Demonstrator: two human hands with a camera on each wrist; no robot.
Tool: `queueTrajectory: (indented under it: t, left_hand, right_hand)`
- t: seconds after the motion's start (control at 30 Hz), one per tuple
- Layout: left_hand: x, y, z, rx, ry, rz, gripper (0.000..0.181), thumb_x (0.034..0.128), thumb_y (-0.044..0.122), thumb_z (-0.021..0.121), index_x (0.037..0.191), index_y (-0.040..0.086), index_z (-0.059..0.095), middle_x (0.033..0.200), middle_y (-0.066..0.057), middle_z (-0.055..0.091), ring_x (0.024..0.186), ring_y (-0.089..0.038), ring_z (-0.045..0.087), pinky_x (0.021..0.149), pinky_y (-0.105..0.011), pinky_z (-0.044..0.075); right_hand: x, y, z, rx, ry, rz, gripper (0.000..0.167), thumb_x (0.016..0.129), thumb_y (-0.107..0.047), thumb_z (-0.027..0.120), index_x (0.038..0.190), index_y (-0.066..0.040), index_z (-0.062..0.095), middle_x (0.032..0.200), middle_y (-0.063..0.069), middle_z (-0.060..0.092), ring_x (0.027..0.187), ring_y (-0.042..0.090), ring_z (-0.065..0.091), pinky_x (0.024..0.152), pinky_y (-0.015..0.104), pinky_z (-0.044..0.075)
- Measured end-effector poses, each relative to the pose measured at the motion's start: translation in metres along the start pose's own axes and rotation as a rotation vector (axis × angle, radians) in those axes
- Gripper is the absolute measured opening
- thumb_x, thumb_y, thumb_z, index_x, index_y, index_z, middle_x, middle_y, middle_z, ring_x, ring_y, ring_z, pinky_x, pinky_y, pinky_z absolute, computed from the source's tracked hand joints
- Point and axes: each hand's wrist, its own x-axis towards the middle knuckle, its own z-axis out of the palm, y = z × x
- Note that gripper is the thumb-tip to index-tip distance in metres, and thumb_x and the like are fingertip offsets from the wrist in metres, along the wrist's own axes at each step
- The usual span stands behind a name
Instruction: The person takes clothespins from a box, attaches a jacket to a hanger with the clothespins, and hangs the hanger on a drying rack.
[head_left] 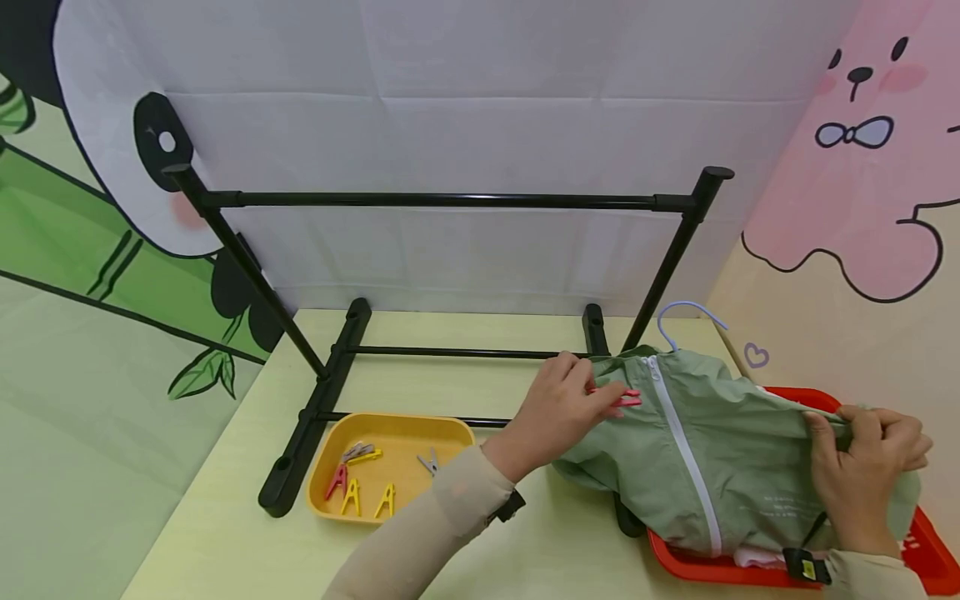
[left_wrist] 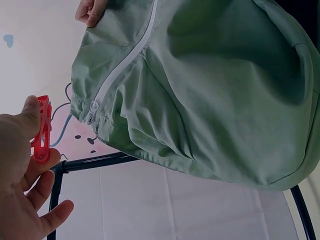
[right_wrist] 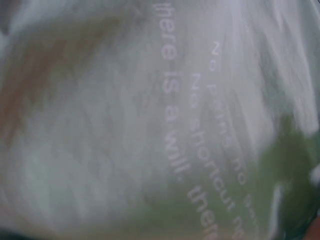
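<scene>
Green jacket [head_left: 750, 450], held over the red basket [head_left: 686, 568] at the right of the counter [head_left: 225, 517], with a blue hanger hook [head_left: 660, 320] rising at its collar end. My right grip [head_left: 862, 467] pinches the cloth by its upper edge; my left grip [head_left: 558, 412] pinches a red clothespin [head_left: 628, 397] just beside the collar. I judge the fabric light, thin and soft, perhaps slightly slick, so it will sag wherever I leave it unsupported. Nothing looks fragile, but I'd keep off the zip [head_left: 684, 450], likely the stiffest line, and take hold near the shoulder, where the hanger probably backs the cloth.
</scene>
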Motion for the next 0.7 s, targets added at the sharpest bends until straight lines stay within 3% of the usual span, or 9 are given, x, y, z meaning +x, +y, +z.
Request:
queueTrajectory:
  t: [0.07,0.33,0.7]
  left_hand:
    - [0.001,0.001,0.001,-0.004,0.001,0.001,0.028,0.0850,0.041,0.077,0.101,0.020,0.068,0.074,0.002,0.045,0.069,-0.016,0.039,0.063,-0.025,0.033]
    - [0.007,0.003,0.006,0.039,0.002,0.028,0.027,0.0858,0.045,0.074,0.099,0.022,0.069,0.073,0.003,0.044,0.067,-0.015,0.038,0.062,-0.024,0.033]
    - [0.014,0.008,0.010,0.019,0.026,0.038,0.023,0.0877,0.043,0.074,0.099,0.023,0.070,0.075,0.002,0.046,0.069,-0.015,0.042,0.063,-0.024,0.034]
  right_hand:
    - [0.001,-0.001,0.000,0.007,0.010,-0.004,0.082,0.091,-0.069,0.047,0.099,0.012,0.048,0.104,0.033,0.030,0.108,0.007,0.013,0.088,0.049,0.006]
    - [0.001,-0.007,-0.001,0.010,0.012,-0.002,0.081,0.091,-0.068,0.047,0.098,0.013,0.048,0.104,0.033,0.030,0.108,0.006,0.012,0.089,0.050,0.006]
    - [0.001,-0.005,-0.001,0.014,0.006,-0.001,0.082,0.091,-0.069,0.047,0.098,0.013,0.048,0.104,0.033,0.030,0.109,0.005,0.012,0.090,0.050,0.006]
